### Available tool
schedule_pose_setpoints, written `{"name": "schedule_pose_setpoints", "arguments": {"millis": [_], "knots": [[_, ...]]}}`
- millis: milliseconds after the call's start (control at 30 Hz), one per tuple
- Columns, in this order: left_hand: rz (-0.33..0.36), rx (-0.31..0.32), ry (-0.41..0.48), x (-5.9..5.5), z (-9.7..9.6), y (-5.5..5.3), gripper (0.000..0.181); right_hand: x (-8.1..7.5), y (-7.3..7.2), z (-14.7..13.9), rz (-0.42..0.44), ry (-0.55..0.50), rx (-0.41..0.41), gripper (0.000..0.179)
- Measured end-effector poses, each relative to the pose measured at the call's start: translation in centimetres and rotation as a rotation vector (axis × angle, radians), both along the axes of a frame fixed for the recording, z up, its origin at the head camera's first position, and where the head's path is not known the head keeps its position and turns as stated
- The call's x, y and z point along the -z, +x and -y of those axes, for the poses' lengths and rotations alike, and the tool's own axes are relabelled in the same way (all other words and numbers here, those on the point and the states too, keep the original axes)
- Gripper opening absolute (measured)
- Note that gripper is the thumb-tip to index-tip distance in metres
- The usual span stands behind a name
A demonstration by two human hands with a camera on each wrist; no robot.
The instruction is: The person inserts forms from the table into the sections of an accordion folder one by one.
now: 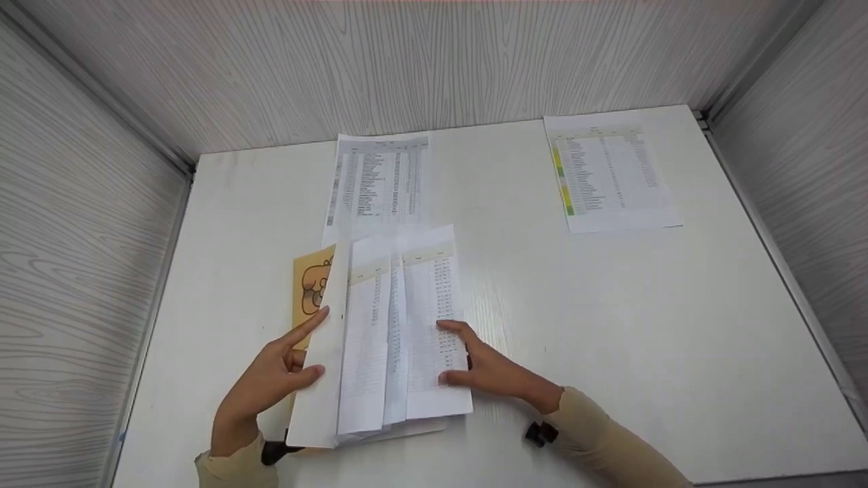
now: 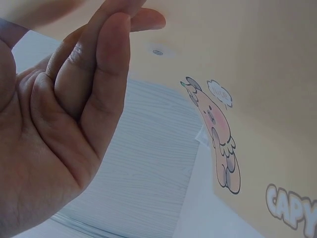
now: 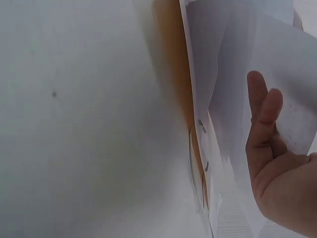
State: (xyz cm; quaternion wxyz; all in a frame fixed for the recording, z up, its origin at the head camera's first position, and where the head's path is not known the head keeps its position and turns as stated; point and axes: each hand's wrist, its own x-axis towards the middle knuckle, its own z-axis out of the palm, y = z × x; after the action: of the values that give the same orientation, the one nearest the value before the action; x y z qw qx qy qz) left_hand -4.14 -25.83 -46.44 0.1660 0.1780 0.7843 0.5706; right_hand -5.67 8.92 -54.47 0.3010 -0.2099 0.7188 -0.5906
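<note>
White CAPY lettering [image 2: 296, 209] on the tan cover [image 2: 277, 114], left wrist view only

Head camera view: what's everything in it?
Cartoon-animal booklet: 1, tan cover, between the hands
Printed sheets: several, white, over the open booklet
Grey-shaded printout: 1, white, behind the booklet
Yellow-edged printout: 1, white, back right
Tabletop: 1, white, under papers
Wood-grain panels: 3, pale grey, left, back and right
Wrist devices: 2, black, near wrists
Left hand: 1, bare, booklet's left side
Right hand: 1, bare, sheets' right side
Sleeves: 2, beige, around forearms
</note>
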Motion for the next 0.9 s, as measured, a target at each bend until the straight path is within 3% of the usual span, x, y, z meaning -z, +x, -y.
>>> {"name": "schedule_pose_setpoints", "arguments": {"millis": [133, 333, 533, 900], "knots": [[-0.005, 0.006, -0.001, 0.0, 0.0, -0.1, 0.077, 0.2, -1.7, -1.0, 0.032, -0.038, -0.064, 0.086], [-0.013, 0.017, 0.008, 0.0, 0.0, -0.4, 0.076, 0.0, -3.9, -1.7, 0.014, -0.077, -0.008, 0.072], [0.012, 0.023, -0.006, -0.2, -0.1, -0.4, 0.077, 0.2, -4.0, -0.8, 0.056, -0.091, 0.038, 0.065], [0.012, 0.039, 0.028, 0.0, 0.1, -0.1, 0.077, 0.3, -3.8, 1.0, 0.11, -0.099, 0.015, 0.07]]}}
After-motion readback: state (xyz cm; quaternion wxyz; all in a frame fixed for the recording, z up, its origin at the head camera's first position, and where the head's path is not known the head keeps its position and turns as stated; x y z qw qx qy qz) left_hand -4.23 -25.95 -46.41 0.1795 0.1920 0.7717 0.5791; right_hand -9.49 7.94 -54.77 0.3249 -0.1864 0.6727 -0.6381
